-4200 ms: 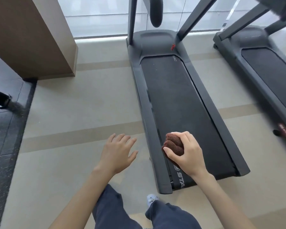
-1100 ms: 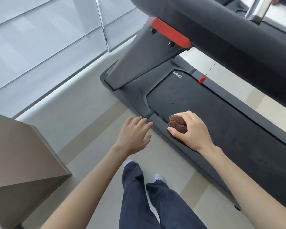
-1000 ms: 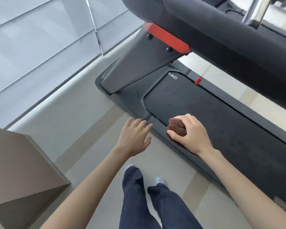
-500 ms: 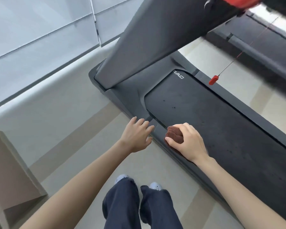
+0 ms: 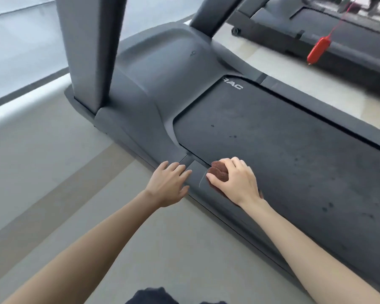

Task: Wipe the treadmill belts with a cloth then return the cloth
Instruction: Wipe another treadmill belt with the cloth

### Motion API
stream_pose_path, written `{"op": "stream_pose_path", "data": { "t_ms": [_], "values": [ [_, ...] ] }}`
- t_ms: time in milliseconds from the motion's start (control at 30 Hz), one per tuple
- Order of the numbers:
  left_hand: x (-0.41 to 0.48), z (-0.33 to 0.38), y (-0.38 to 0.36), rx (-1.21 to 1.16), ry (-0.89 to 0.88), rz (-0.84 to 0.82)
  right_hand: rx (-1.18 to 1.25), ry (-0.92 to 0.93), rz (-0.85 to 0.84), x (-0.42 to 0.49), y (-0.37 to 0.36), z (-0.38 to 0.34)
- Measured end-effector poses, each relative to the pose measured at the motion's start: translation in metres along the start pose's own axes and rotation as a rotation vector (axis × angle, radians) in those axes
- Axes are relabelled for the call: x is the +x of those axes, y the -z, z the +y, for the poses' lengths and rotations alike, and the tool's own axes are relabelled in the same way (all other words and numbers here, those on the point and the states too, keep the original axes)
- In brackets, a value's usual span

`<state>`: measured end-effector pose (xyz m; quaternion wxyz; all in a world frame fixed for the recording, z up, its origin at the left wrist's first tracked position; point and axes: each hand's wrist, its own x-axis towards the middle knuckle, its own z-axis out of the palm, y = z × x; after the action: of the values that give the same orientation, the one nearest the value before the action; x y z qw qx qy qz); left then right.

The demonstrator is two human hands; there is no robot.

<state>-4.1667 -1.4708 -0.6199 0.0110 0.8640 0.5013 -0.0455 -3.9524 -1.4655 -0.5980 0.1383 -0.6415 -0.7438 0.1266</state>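
Cloth (image 5: 217,173), brown and bunched, is pressed on the near edge of the treadmill belt (image 5: 283,154) where it meets the side rail (image 5: 208,200), toward 5 o'clock from view centre. The right hand (image 5: 237,183) grips it from above, fingers (image 5: 236,162) curled over the wad and thumb on its near side. Left hand (image 5: 167,185) lies at 9 o'clock of the cloth, just apart from it, fingers straight and slightly spread, holding nothing, tips over the rail's outer edge, contact unclear; motor cover (image 5: 162,69) and upright (image 5: 88,51) at 11–12 o'clock, red safety clip (image 5: 317,50) hanging at 1 o'clock before a second treadmill (image 5: 316,25).
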Motion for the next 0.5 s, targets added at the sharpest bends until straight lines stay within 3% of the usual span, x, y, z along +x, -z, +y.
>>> {"op": "stream_pose_path", "data": {
  "t_ms": [267, 400, 500],
  "values": [
    [0.066, -0.013, -0.088, 0.051, -0.024, 0.182, -0.194, 0.044, 0.199, 0.052, -0.110, 0.065],
    [0.086, -0.026, -0.100, -0.018, 0.029, 0.118, -0.245, 0.003, 0.052, 0.073, -0.114, 0.076],
    [0.102, -0.044, -0.103, -0.018, 0.073, 0.105, -0.189, 0.151, -0.038, 0.070, -0.110, 0.091]
  ]
}}
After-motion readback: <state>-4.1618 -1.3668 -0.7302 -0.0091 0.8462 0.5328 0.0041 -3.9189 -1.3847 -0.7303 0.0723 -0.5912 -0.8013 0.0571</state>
